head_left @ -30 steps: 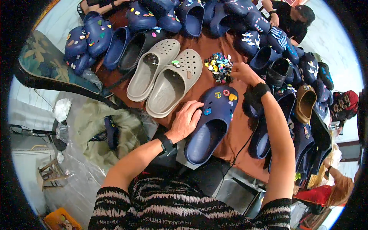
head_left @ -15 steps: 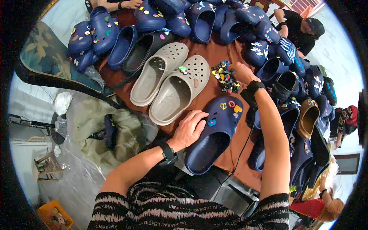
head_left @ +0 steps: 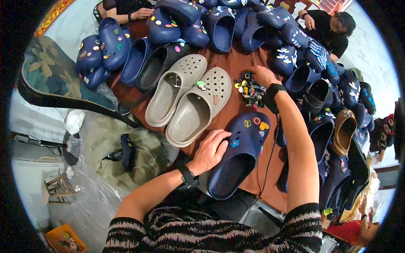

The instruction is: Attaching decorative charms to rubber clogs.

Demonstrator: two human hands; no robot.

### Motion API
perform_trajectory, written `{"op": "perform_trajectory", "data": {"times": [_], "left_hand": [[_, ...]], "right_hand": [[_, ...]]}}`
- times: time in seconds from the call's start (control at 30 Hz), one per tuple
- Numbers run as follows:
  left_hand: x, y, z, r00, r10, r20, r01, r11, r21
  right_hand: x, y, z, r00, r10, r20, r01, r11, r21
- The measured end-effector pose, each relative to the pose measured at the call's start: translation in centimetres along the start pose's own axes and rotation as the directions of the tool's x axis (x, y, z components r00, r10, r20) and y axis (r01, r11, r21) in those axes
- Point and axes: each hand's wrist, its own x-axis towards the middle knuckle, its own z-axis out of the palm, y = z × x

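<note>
A navy clog (head_left: 234, 166) lies on the brown cloth in front of me, toe pointing away, with several small coloured charms on its upper. My left hand (head_left: 211, 150) grips its left side, the fingers resting by the vent holes. Farther off and to the right, my right hand (head_left: 265, 77) is at a heap of small charms (head_left: 252, 92) in black, yellow and other colours. Its fingers are bent down at the heap's edge; whatever sits between the fingertips is too small to make out. Left of the navy clog stand two light grey clogs (head_left: 190, 116), one carrying a green-and-white charm.
Navy clogs (head_left: 114, 44) with charms line the far edge, and more (head_left: 322, 130) are piled on the right beside a brown clog (head_left: 344, 131). A black cable (head_left: 268, 170) crosses the brown cloth (head_left: 270, 185). A patterned chair back (head_left: 52, 71) stands left. Other people work across the table.
The whole view has shifted, so the table sits lower in it. My left hand stays on the navy clog and my right hand stays at the charm heap, its fingers slightly moved.
</note>
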Motion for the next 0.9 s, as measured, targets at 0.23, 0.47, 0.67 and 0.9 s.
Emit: {"op": "perform_trajectory", "data": {"times": [0.23, 0.47, 0.67, 0.9], "left_hand": [[0.2, 0.3, 0.0, 1.000, 0.015, -0.011, -0.015, 1.000, 0.016], [0.5, 0.1, 0.6, 1.000, 0.005, 0.012, -0.005, 1.000, 0.005], [0.4, 0.4, 0.0, 1.000, -0.003, 0.020, 0.003, 1.000, 0.020], [-0.1, 0.1, -0.1, 1.000, -0.003, 0.005, 0.003, 1.000, 0.017]], "right_hand": [[0.7, -0.3, -0.5, 0.982, 0.147, 0.118, -0.154, 0.986, 0.059], [0.4, 1.9, 0.7, 0.948, 0.316, 0.019, -0.315, 0.936, 0.157], [0.4, 1.4, 1.2, 0.959, 0.283, -0.011, -0.267, 0.914, 0.305], [-3.2, -0.6, -2.2, 0.932, 0.263, 0.250, -0.344, 0.423, 0.839]]}}
